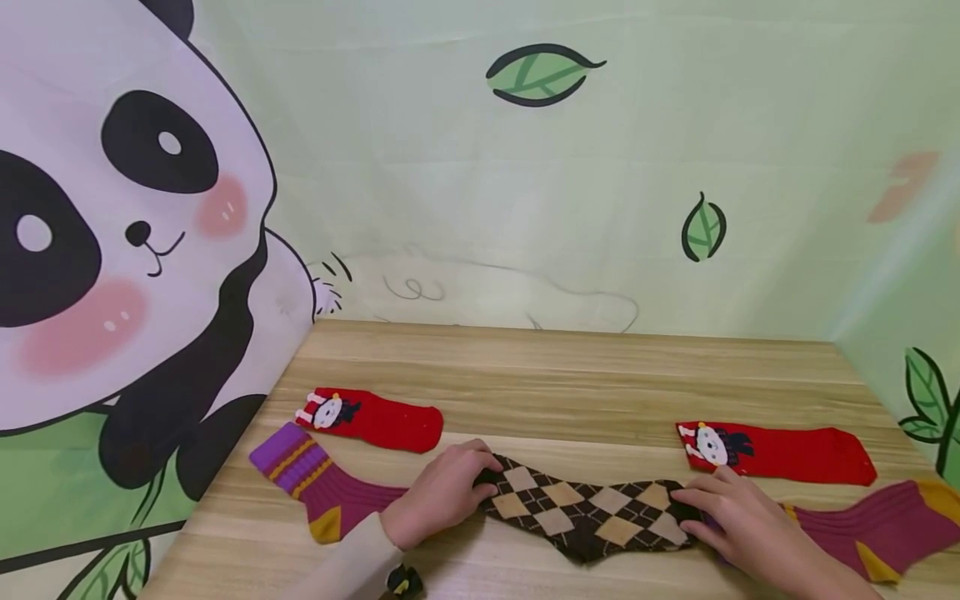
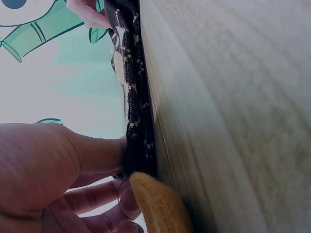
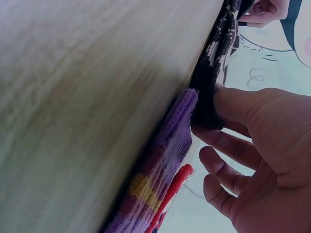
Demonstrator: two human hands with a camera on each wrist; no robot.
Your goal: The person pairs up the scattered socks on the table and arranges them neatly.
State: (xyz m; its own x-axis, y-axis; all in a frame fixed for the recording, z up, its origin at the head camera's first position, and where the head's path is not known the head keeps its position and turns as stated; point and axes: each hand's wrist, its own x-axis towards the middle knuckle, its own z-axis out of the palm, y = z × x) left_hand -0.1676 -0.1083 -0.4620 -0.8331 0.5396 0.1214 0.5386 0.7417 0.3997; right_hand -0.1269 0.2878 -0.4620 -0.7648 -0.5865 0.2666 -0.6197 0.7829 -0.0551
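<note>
Evidently both hands are on the argyle sock [image 1: 585, 512], which spans the near part of the wooden table [image 1: 555, 375] between them, its dark heel pointing toward the person. The left hand [image 1: 453, 492] pinches one black end between thumb and fingers; the right hand [image 1: 738, 517] pinches the other black end between thumb and forefinger, its remaining fingers bent and a little apart. Seen edge-on from the left wrist, the fabric seems to lie in two layers, though that view is too dim to say whether they are one sock or two. Beside the left hand is the left purple sock [image 1: 363, 497], its striped cuff angled to the far left, its ochre heel toward the person and its foot running behind the hand. The right purple sock [image 1: 862, 521] reaches from under the right hand to the picture's edge, ochre at heel and toe. Farther back lie the left red sock [image 1: 397, 421] and the right red sock [image 1: 802, 454], well apart, each with a white animal face at its left end. A panda [image 1: 247, 300] and green leaves [image 1: 540, 75] decorate the pale backdrop [image 1: 420, 167].
</note>
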